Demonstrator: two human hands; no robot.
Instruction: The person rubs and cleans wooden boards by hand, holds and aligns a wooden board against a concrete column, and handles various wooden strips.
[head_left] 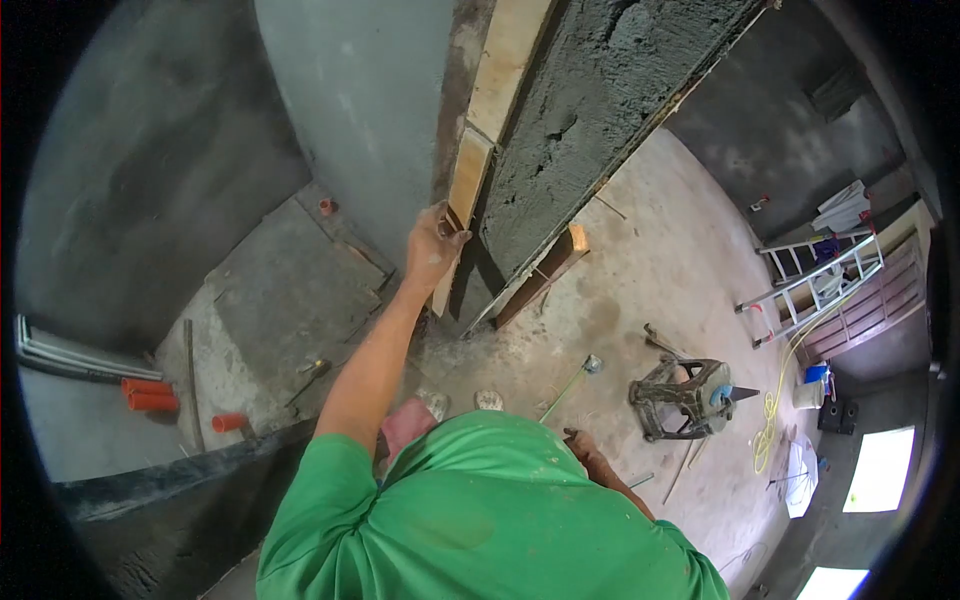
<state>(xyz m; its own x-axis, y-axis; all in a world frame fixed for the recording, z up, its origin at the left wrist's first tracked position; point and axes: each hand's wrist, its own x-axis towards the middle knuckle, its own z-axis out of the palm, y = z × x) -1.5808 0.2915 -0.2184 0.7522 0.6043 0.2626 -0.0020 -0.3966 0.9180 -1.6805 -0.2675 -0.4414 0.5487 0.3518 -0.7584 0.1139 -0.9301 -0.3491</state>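
Observation:
My left hand point(437, 245) reaches up to the wall's edge, its fingers closed around a narrow beige tile strip point(468, 178). That strip stands upright below a longer beige strip point(510, 65), with a thin joint between the two. Rough grey mortar point(590, 110) covers the wall face just right of them. Low beside my waist, my right hand point(590, 452) is closed near a small dark shape. What it holds is partly hidden by my green shirt.
A dark plastic stool point(682, 400) stands on the floor at right. Beyond it are an aluminium ladder point(815, 285), a yellow hose point(768, 430) and a bucket point(808, 395). Orange pipe pieces point(150, 395) lie at left. A wooden board point(545, 275) leans by the wall's foot.

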